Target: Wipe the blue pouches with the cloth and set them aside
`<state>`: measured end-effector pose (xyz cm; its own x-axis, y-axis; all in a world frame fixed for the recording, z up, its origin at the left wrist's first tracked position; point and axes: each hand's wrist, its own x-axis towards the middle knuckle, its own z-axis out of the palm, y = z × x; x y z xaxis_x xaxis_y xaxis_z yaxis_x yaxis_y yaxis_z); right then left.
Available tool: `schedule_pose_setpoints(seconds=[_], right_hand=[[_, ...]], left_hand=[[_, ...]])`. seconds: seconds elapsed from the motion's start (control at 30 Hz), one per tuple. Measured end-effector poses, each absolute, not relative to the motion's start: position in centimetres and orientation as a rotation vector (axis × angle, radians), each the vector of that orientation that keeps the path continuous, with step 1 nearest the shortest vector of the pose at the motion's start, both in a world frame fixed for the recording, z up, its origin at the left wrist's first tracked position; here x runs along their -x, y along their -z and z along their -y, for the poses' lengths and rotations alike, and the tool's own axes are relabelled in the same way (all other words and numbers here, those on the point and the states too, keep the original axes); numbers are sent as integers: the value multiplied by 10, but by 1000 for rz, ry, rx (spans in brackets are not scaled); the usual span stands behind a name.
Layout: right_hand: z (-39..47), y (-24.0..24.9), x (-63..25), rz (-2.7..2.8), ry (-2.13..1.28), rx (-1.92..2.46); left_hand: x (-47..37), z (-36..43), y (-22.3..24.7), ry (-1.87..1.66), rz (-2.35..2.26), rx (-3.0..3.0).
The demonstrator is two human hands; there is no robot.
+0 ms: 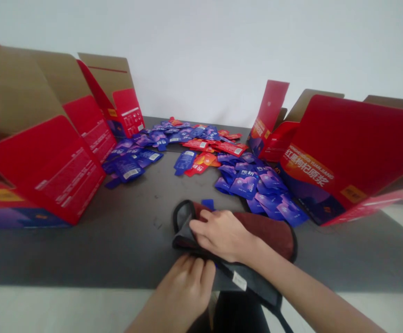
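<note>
Cloth: the maroon-and-grey cloth (270, 231) with black edging lay partly folded at the near edge of the grey table (128, 240), its grey underside drooping over that edge.
Right hand: the right hand (222, 233) gripped the fold near the cloth's left end — fingers curled in.
Left hand: the left hand (187, 282) pinched the near black edging — fingers bunched, fingertips hidden.
White tag: the white tag (239, 280) hung from the edging.
Pouches: blue pouches (246, 184) and red pouches (231, 148) lay scattered behind.
Boxes: open red cartons (354, 152) flanked them.
</note>
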<state>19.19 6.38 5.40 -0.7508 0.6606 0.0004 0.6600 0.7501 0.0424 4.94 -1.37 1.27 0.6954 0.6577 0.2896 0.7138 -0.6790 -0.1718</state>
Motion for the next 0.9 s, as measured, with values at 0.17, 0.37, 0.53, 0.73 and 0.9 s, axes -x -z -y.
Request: schedule_pose_setpoints(seconds=[0.17, 0.37, 0.53, 0.73, 0.9], right_hand=[[-104, -35, -180, -2871, -168, -1173], [-139, -45, -173, -2781, -204, -1546], [-115, -93, -197, -3199, -299, -2117], [-87, -131, -227, -3459, -473, -2486], [-74, -120, -235, -3449, -506, -2579]], left_hand=[[-46, 9, -7, 518, 970, 2577], [-39, 3, -10, 818, 1153, 2728], [-33, 4, -19, 1585, 1909, 2286], [-35, 18, -4, 1353, 2171, 2159], [-25, 21, 15, 1135, 1674, 2229]])
